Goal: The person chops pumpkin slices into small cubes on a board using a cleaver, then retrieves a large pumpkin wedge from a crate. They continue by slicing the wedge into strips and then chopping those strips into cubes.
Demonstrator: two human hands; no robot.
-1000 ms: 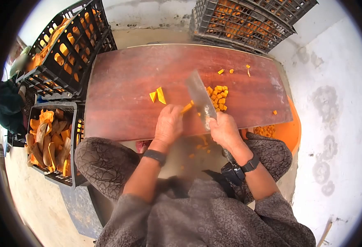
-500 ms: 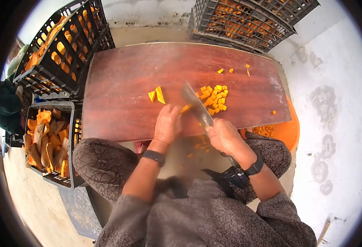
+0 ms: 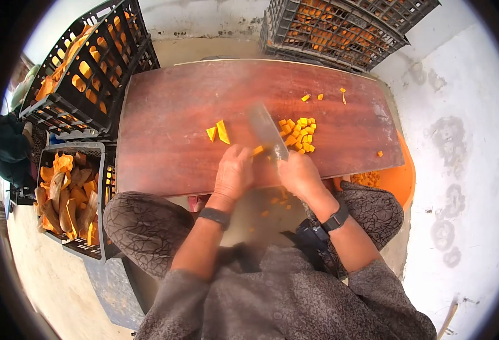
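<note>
My right hand (image 3: 299, 174) is closed round the handle of a knife (image 3: 269, 131), whose broad blade points up and left over the red-brown board (image 3: 170, 113). Fingers bent, my left hand (image 3: 235, 170) holds a small orange piece (image 3: 258, 150) just left of the blade. Right of the knife lies a heap of orange cubes (image 3: 302, 134). Two larger orange pieces (image 3: 222, 131) rest on the board above my left hand. The blade is slightly blurred.
Black crates of orange pieces stand at the upper left (image 3: 73, 73), lower left (image 3: 103, 187) and upper right (image 3: 328, 34). An orange basin (image 3: 408, 175) sits under the board's right edge. Small bits lie at the board's right. A wall (image 3: 459, 141) stands at right.
The knife and my right hand have shifted slightly left, and the blade stands a little steeper. My left hand has barely moved and still holds the piece.
</note>
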